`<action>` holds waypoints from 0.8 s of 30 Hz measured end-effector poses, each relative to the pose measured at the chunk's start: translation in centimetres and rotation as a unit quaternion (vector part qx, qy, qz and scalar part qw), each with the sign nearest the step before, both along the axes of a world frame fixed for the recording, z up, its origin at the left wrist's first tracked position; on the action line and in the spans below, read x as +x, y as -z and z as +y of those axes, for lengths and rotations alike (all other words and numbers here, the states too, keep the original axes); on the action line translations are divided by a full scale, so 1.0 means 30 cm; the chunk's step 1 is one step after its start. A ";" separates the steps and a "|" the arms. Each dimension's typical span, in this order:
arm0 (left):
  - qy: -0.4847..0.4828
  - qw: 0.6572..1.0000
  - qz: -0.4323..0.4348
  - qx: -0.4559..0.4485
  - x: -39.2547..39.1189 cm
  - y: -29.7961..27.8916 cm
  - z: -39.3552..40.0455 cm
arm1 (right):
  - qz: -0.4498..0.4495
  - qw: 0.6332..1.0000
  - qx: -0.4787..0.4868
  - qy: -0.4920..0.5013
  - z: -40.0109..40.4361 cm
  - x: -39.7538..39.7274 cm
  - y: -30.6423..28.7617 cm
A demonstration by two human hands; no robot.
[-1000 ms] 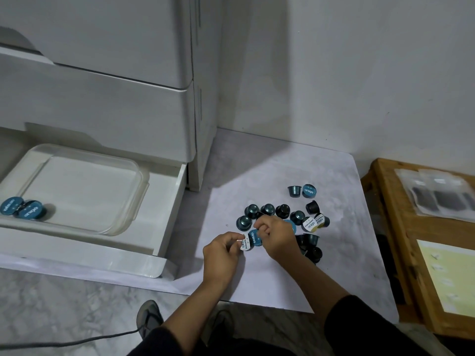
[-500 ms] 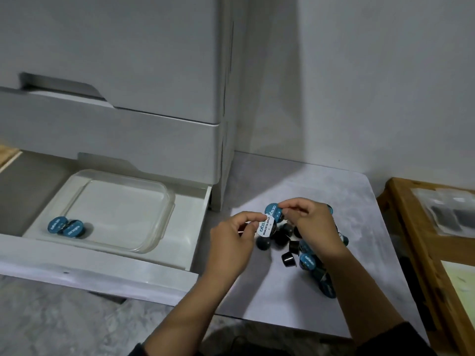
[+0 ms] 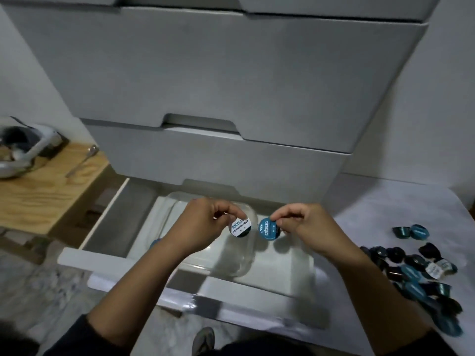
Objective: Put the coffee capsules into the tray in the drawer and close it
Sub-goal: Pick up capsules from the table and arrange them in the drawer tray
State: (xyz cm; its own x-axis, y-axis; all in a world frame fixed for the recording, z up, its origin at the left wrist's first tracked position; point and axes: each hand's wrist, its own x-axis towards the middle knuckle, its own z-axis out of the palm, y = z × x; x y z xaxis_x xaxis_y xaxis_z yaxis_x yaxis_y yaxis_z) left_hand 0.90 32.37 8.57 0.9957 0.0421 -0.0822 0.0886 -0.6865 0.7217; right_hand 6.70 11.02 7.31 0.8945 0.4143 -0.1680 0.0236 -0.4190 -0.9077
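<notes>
Head view: left hand [image 3: 203, 227] pinches white-lidded capsule [image 3: 240, 226], right hand [image 3: 305, 227] pinches blue-lidded capsule [image 3: 268, 229], both above tray [image 3: 239, 263]; loose capsules [image 3: 421, 268] at 3 o'clock.

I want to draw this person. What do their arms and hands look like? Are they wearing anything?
Both arms are bare from the wrist to near the elbow. Dark sleeves, black or close to it, sit pushed up at the bottom of the picture. The left hand and right hand have no gloves, and I see no rings, watch or bracelet. No cables or markings show on them.
</notes>
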 end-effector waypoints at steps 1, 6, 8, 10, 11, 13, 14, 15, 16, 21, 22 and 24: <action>0.012 1.000 0.011 0.009 0.010 0.011 0.065 | 0.003 1.000 -0.010 -0.007 0.058 0.001 0.020; 0.116 0.989 0.064 0.068 0.060 0.080 0.319 | 0.042 0.997 -0.039 -0.046 0.310 0.005 0.121; 0.143 0.983 0.089 0.074 0.076 0.115 0.378 | 0.059 0.995 -0.057 -0.052 0.378 0.004 0.153; 0.162 0.977 0.116 0.079 0.093 0.153 0.416 | 0.070 0.992 -0.086 -0.056 0.429 0.004 0.185; 0.171 0.973 0.130 0.082 0.102 0.173 0.430 | 0.076 0.990 -0.101 -0.057 0.449 0.005 0.200; 0.190 0.967 0.151 0.081 0.120 0.211 0.447 | 0.093 0.985 -0.130 -0.061 0.478 0.007 0.223; 0.198 0.964 0.155 0.084 0.127 0.229 0.451 | 0.101 0.982 -0.144 -0.061 0.490 0.008 0.232; 0.205 0.963 0.157 0.085 0.133 0.244 0.453 | 0.107 0.980 -0.155 -0.061 0.498 0.009 0.240; 0.210 0.961 0.161 0.083 0.138 0.259 0.454 | 0.110 0.979 -0.161 -0.062 0.504 0.010 0.249; 0.241 0.953 0.170 0.077 0.139 0.293 0.444 | 0.108 0.974 -0.189 -0.068 0.508 0.008 0.286; 0.248 0.950 0.171 0.080 0.137 0.297 0.441 | 0.110 0.973 -0.193 -0.065 0.508 0.007 0.292; 0.258 0.946 0.174 0.084 0.135 0.308 0.439 | 0.110 0.971 -0.203 -0.062 0.512 0.002 0.299</action>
